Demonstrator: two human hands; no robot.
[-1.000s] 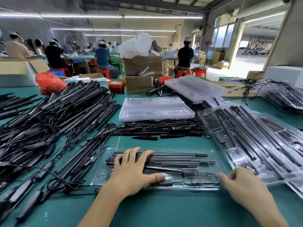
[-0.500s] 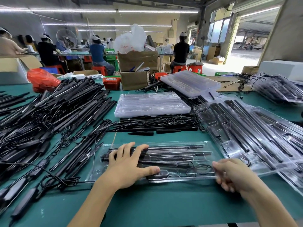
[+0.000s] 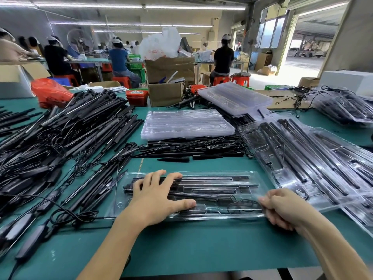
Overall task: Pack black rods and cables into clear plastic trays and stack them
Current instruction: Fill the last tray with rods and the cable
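Observation:
A clear plastic tray (image 3: 252, 178) lies on the green table in front of me, filled with black rods and a coiled cable (image 3: 243, 205). My left hand (image 3: 157, 197) rests flat on the tray's left half, fingers spread, thumb pressing near a black controller piece. My right hand (image 3: 282, 209) grips the tray's right end with curled fingers. A big heap of loose black rods and cables (image 3: 60, 142) covers the table's left side. Filled trays (image 3: 314, 164) lie overlapping at the right.
A stack of empty clear trays (image 3: 185, 126) sits mid-table over a row of rods (image 3: 193, 148); another stack (image 3: 234, 98) lies behind it. Cardboard boxes (image 3: 167, 81), a red bin (image 3: 137, 97) and an orange bag (image 3: 50, 91) stand at the back. People work at far tables.
My right hand moved left from the bare table and took hold of the tray's right end. My left hand has stayed flat on the tray.

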